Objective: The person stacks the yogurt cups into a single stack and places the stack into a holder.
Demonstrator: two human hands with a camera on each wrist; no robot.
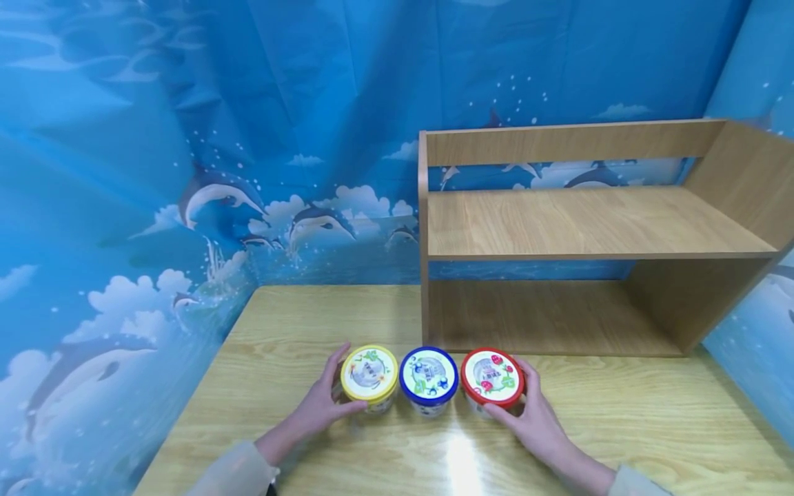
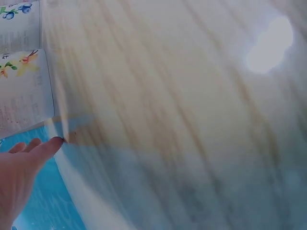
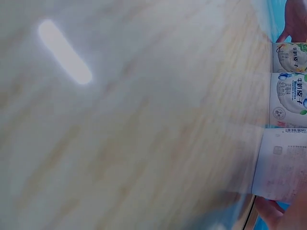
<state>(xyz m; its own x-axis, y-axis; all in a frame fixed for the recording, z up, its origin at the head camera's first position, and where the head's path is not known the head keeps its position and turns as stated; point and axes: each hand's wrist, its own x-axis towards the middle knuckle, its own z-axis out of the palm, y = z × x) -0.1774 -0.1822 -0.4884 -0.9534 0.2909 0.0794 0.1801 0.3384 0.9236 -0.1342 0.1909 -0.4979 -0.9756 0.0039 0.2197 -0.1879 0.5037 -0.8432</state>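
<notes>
Three small tubs stand in a row on the wooden table. The left one has a yellow lid [image 1: 370,373], the middle one a blue lid [image 1: 429,375], the right one a red lid [image 1: 493,377]. My left hand [image 1: 322,403] is at the yellow-lidded tub, thumb by its front and a finger stretched toward its back. In the left wrist view some space shows between those fingers [image 2: 45,147] and the tub [image 2: 24,93]. On the other side my right hand [image 1: 536,417] holds the red-lidded tub [image 3: 280,163] between thumb and fingers. No hand touches the blue-lidded tub [image 3: 290,100].
A two-level wooden shelf [image 1: 595,220] stands on the table behind and to the right of the tubs. Its left upright [image 1: 424,241] comes down close behind the blue-lidded tub. A blue dolphin-print backdrop [image 1: 298,138] hangs around the wooden table [image 1: 298,324].
</notes>
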